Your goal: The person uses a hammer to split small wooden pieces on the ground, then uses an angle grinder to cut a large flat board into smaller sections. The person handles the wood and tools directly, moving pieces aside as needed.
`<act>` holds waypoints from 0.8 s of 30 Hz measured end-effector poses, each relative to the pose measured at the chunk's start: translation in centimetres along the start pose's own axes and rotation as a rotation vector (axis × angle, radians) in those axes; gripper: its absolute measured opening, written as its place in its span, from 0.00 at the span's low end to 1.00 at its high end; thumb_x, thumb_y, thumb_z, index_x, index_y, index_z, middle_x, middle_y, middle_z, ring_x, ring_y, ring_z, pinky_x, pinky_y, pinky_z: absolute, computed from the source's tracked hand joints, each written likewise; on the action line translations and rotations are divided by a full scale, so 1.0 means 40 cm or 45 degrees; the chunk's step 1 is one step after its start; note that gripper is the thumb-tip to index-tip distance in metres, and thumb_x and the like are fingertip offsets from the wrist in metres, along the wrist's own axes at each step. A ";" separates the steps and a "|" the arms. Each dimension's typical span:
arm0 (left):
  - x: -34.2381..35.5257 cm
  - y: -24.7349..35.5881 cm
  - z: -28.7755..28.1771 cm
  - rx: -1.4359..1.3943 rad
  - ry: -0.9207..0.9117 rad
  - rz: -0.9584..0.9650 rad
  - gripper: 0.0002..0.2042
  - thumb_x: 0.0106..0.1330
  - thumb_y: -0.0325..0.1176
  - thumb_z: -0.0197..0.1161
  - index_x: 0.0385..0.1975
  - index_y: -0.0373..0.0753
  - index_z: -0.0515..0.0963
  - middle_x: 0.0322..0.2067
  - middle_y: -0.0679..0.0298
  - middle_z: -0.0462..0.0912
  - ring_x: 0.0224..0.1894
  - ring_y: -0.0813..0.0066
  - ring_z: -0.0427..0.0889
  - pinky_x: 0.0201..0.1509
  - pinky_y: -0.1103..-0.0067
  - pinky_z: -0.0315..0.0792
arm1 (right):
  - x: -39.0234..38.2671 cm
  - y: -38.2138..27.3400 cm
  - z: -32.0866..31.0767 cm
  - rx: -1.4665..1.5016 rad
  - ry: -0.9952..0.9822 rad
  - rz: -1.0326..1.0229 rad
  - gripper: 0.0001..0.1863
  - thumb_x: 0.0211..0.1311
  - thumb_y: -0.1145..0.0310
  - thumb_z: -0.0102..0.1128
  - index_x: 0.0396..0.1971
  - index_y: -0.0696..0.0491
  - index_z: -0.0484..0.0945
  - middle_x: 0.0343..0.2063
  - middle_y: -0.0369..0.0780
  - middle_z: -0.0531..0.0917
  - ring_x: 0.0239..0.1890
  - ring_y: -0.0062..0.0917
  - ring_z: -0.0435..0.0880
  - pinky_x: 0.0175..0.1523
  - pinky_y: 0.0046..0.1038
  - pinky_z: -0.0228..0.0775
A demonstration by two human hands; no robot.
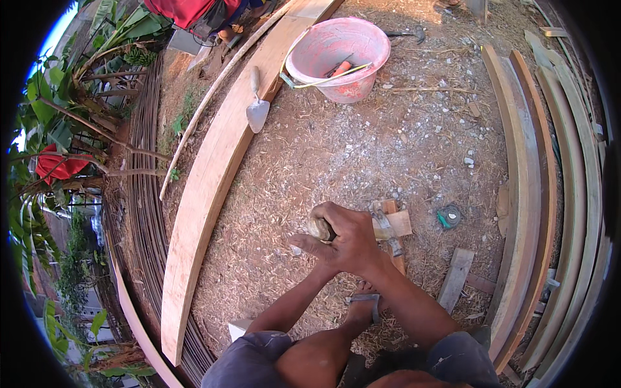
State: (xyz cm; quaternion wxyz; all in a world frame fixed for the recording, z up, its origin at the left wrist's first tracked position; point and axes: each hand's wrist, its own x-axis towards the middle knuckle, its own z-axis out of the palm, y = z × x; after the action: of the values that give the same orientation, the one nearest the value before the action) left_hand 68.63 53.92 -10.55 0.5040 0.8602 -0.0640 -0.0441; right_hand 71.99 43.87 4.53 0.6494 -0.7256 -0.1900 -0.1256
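My right hand (346, 233) is closed round a pale, stout handle (320, 227) at the centre, its thumb extended to the left. A hammer-like tool with a metal head (394, 247) shows just right of the hand; I cannot tell whether it joins that handle. My left hand (321, 262) is mostly hidden behind the right, at the end of the left forearm. Short wood offcuts (401, 221) lie beneath the tool. My sandalled foot (365, 299) is below the hands on the dirt.
A long plank (200, 220) carries a trowel (257, 111). A pink bucket (338, 87) holds tools. Boards (517, 194) lie along the right, a short board (456, 278) and a green-and-grey object (447, 216) nearby. Rods (145, 213) and plants line the left. A person's foot (226, 33) shows at the top.
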 end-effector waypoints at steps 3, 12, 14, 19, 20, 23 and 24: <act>-0.002 -0.022 0.047 -0.054 -0.090 -0.038 0.14 0.65 0.37 0.63 0.43 0.36 0.74 0.41 0.53 0.74 0.44 0.54 0.74 0.55 0.69 0.70 | -0.036 0.055 -0.020 -0.138 -0.081 0.044 0.25 0.58 0.44 0.67 0.27 0.54 0.75 0.17 0.38 0.78 0.18 0.30 0.81 0.23 0.32 0.72; -0.021 -0.165 0.021 0.453 -0.447 0.260 0.30 0.55 0.40 0.71 0.58 0.36 0.72 0.55 0.49 0.71 0.56 0.50 0.72 0.64 0.63 0.67 | 0.120 0.061 0.019 -0.331 -0.388 0.457 0.32 0.64 0.38 0.56 0.34 0.59 0.76 0.23 0.48 0.83 0.26 0.45 0.85 0.33 0.42 0.75; -0.022 -0.092 0.025 0.418 -0.384 0.335 0.28 0.54 0.38 0.72 0.55 0.36 0.74 0.57 0.48 0.71 0.58 0.46 0.71 0.63 0.62 0.68 | 0.175 0.084 0.024 -0.396 -0.374 0.535 0.34 0.64 0.37 0.56 0.31 0.60 0.76 0.20 0.48 0.81 0.24 0.43 0.83 0.32 0.41 0.73; -0.020 -0.069 -0.017 0.055 -0.524 -0.041 0.38 0.53 0.39 0.73 0.67 0.43 0.67 0.54 0.46 0.73 0.56 0.48 0.73 0.65 0.64 0.67 | 0.249 0.215 0.056 -0.379 -0.163 0.582 0.36 0.63 0.36 0.57 0.21 0.61 0.75 0.15 0.48 0.77 0.22 0.38 0.80 0.31 0.41 0.69; -0.008 -0.068 -0.022 0.040 -0.588 -0.086 0.37 0.54 0.39 0.73 0.67 0.45 0.68 0.56 0.46 0.73 0.57 0.49 0.73 0.65 0.65 0.67 | 0.251 0.232 0.062 -0.402 -0.164 0.576 0.36 0.63 0.35 0.57 0.20 0.60 0.74 0.15 0.47 0.77 0.21 0.37 0.79 0.31 0.41 0.69; 0.004 -0.067 -0.039 0.083 -0.644 -0.146 0.34 0.55 0.40 0.73 0.63 0.39 0.72 0.58 0.49 0.72 0.61 0.53 0.72 0.65 0.66 0.67 | 0.272 0.266 0.080 -0.380 -0.178 0.636 0.36 0.63 0.35 0.57 0.17 0.58 0.74 0.15 0.44 0.77 0.20 0.33 0.77 0.30 0.40 0.68; 0.001 -0.073 -0.038 0.089 -0.597 -0.115 0.34 0.56 0.41 0.72 0.64 0.42 0.71 0.58 0.50 0.72 0.60 0.52 0.72 0.65 0.65 0.68 | 0.288 0.283 0.079 -0.330 -0.196 0.714 0.36 0.63 0.35 0.57 0.17 0.57 0.73 0.14 0.42 0.76 0.20 0.31 0.76 0.29 0.39 0.67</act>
State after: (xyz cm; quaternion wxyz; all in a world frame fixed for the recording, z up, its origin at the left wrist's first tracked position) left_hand 69.05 56.64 -12.35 0.4427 0.8454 -0.1421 -0.2628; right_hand 87.07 47.33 -1.05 0.5444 -0.8338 -0.0136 0.0905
